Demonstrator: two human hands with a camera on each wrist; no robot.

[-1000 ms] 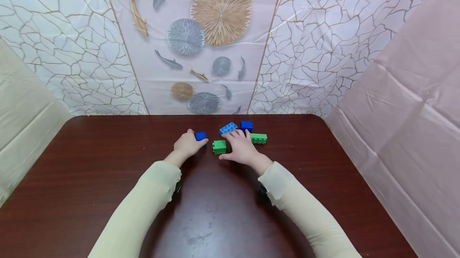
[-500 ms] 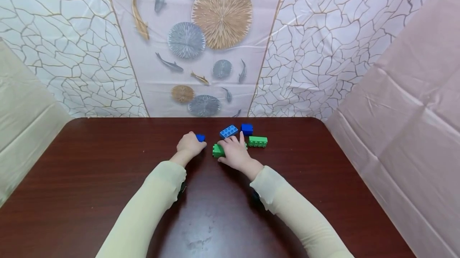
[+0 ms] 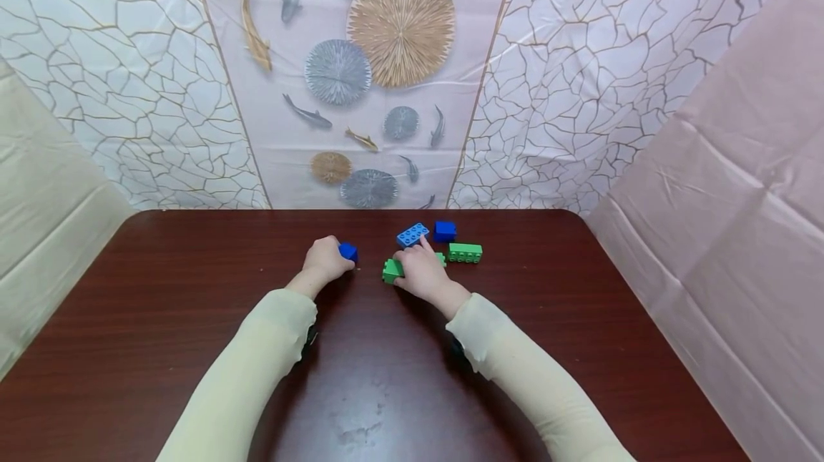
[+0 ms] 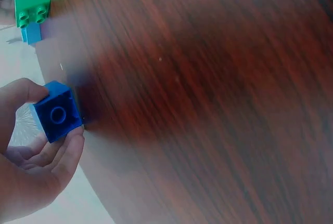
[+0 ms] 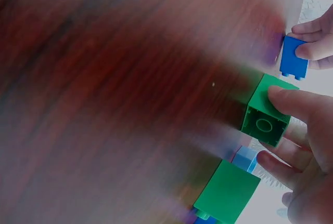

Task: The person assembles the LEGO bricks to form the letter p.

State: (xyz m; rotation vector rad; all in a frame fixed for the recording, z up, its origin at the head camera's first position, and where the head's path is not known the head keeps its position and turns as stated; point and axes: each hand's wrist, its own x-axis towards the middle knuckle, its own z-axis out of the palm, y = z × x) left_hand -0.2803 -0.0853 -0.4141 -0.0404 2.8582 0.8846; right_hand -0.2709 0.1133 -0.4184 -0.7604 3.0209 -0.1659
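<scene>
At the left, a pale wall cloth (image 3: pixel 51 183) is seen beside the dark red-brown table (image 3: pixel 161 290). Next, from a pale sleeve (image 3: pixel 247 362), the left hand (image 3: pixel 320 262) is reached out over the table, with its thumb and fingers bent in. A blue block (image 3: pixel 347 252) is pinched in it, and the bumps are pointed to the right. Whether the table is touched by this block cannot be told. A little to the right, with a gap between, a green block (image 3: pixel 392 271) is held between the thumb and bent fingers of the right hand (image 3: pixel 423 274). Its bumps are pointed left, and its hollow end is shown in the right wrist view. Just behind that hand, a light blue block (image 3: pixel 413 234) is laid with its bumps up. One finger is stuck out toward it, but a touch cannot be made out. A second green block (image 3: pixel 440 259) is partly hidden by the right hand. Behind it, another blue block (image 3: pixel 445 231) is seen. Last, a long green block (image 3: pixel 465 253) is found on its side, with its bumps turned to the front.
</scene>
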